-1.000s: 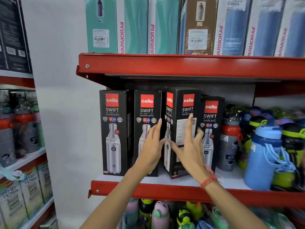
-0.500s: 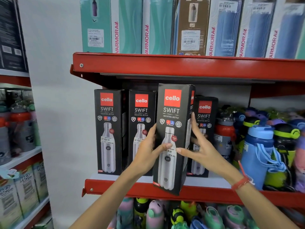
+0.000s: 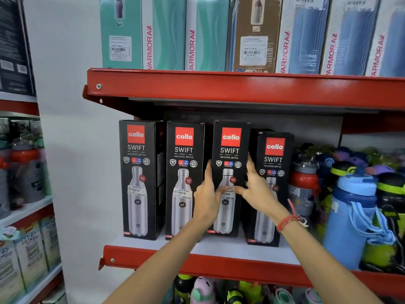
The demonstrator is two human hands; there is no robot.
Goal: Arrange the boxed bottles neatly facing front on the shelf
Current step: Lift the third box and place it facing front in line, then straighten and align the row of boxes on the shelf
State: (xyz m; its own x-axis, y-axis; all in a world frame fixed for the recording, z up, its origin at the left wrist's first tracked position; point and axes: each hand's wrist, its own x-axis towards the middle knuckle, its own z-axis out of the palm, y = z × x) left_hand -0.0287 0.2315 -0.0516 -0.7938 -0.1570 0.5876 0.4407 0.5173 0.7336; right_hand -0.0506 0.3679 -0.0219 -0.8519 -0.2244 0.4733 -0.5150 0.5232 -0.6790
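Several black Cello Swift bottle boxes stand in a row on the middle shelf (image 3: pixel 219 249), all with their fronts facing out. The third box (image 3: pixel 230 148) stands upright between my hands. My left hand (image 3: pixel 207 198) presses its left edge, my right hand (image 3: pixel 255 187) its right edge, thumbs across the front. The first box (image 3: pixel 138 178) and second box (image 3: pixel 183 178) stand to the left. The fourth box (image 3: pixel 272 185), at the right, sits slightly lower and further forward.
Loose bottles, a red-capped one (image 3: pixel 303 189) and a blue one (image 3: pixel 350 218), crowd the shelf to the right. Tall boxes (image 3: pixel 166 34) fill the red shelf above. More bottles sit on the shelf below (image 3: pixel 203 290). Another rack (image 3: pixel 24 207) stands at the left.
The third box was angled with its side showing, then lifted forward off the shelf with its front out. It now stands back in the row facing front, both hands still on it.
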